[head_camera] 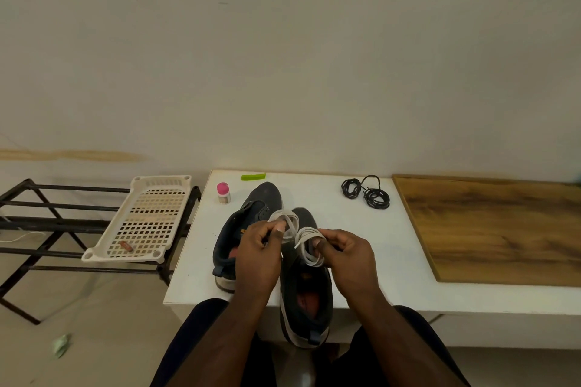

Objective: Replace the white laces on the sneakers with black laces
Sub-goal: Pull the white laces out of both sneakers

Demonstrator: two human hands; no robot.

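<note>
Both hands have a grip on the white lace: the left hand (261, 248) pinches one loop of it between thumb and fingertips, and the right hand (341, 253) pinches a small coil of the white lace (306, 242) wound around its fingers, the two held just above the sneakers. Judging from this, the lace is already free of its shoe and is being gathered up (whether the other shoe has any lace left I cannot tell; none shows at the eyelets that are visible). To do this step well, keep the coil tight and small, tuck the loose end in so it does not spring open, and set it down well away from the work.

From the left: a black metal rack (47, 229) stands on the floor with a white slotted tray (147, 220) tilted across it, a free place for the old lace. On the white tabletop (371, 254) stand a small pink-capped bottle (224, 193) and a green strip (253, 176) near the far edge. The left sneaker (248, 214) and the right sneaker (306, 295) lie side by side, toes away, the right one overhanging the near edge, so it could tip off if nudged. The black laces (366, 193) lie coiled well apart to the right, within an easy reach with nothing in between. A wooden board (503, 229) lies beyond them.
</note>
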